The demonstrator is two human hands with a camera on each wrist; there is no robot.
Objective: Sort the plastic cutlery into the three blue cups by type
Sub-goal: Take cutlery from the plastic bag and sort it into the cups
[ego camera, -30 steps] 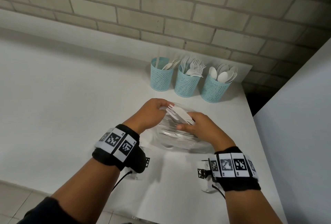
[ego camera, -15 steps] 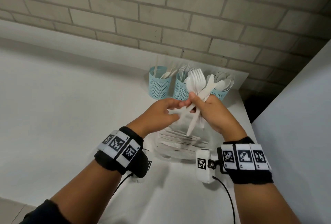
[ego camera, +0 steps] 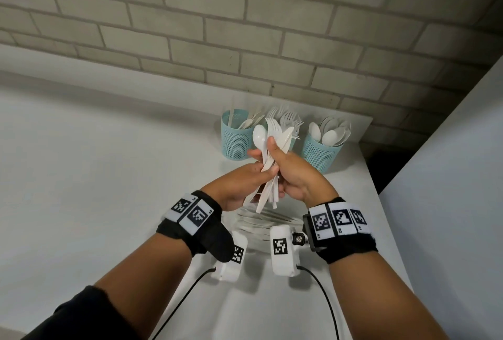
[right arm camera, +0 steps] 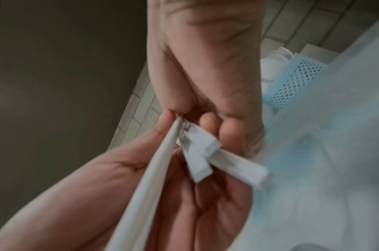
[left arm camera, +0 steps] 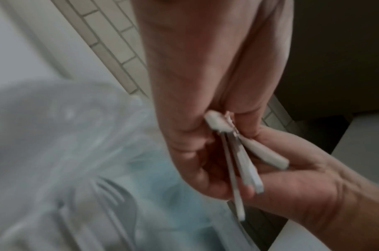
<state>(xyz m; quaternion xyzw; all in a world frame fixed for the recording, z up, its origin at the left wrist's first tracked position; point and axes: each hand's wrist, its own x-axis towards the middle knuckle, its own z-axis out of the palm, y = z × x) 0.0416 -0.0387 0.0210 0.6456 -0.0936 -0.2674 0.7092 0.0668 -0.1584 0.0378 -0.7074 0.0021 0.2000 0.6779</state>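
A bundle of white plastic cutlery (ego camera: 272, 149) stands upright between both hands, with a spoon (ego camera: 259, 135), fork tines and a knife blade fanned at its top. My right hand (ego camera: 290, 169) grips the handles in a fist. My left hand (ego camera: 253, 173) pinches the same bundle from the left. In the left wrist view the handle ends (left arm camera: 237, 152) stick out below the fingers. Behind stand three blue mesh cups: the left cup (ego camera: 235, 138) holds knives, the middle cup (ego camera: 292, 141) forks, the right cup (ego camera: 319, 156) spoons.
A clear plastic container (ego camera: 261, 224) with more white cutlery sits on the white table (ego camera: 109, 176) right under the hands. A brick wall (ego camera: 245, 26) closes the back. A white panel (ego camera: 449, 176) stands at the right, past the table's edge.
The right hand lifted the bundle out of the clear container and raised it toward the cups. The left hand came up and took hold of it; a spoon now fans out to the left.
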